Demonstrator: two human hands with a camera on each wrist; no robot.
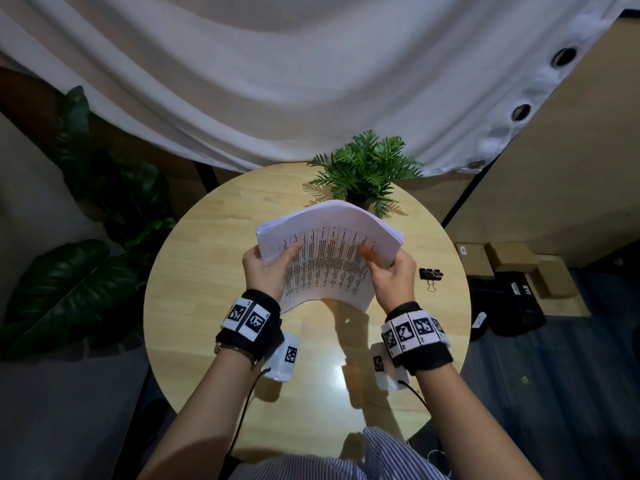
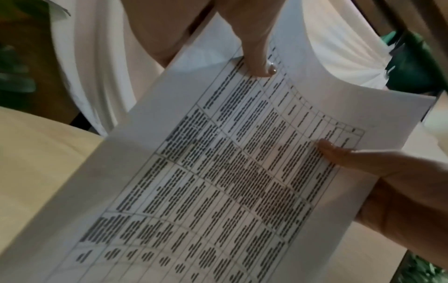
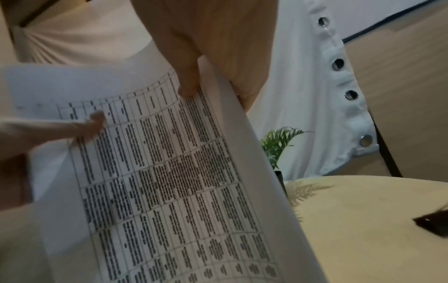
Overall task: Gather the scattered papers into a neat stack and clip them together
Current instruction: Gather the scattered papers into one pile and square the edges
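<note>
A thick stack of printed papers (image 1: 329, 258) with a table of text on top is held bowed above the round wooden table (image 1: 207, 271). My left hand (image 1: 268, 268) grips its left edge, thumb on the top sheet (image 2: 218, 172). On the opposite edge my right hand (image 1: 391, 271) grips the stack (image 3: 169, 172), thumb on the print and fingers behind. The stack's lower edge hangs near the tabletop; whether it touches I cannot tell. A black binder clip (image 1: 430, 274) lies on the table just right of my right hand, also at the right wrist view's edge as the clip (image 3: 434, 224).
A small potted fern (image 1: 367, 171) stands at the table's far edge, right behind the papers. A large leafy plant (image 1: 69, 282) is off the table to the left. Cardboard boxes (image 1: 509, 261) and dark items lie on the floor at right. A white curtain (image 1: 311, 81) hangs behind.
</note>
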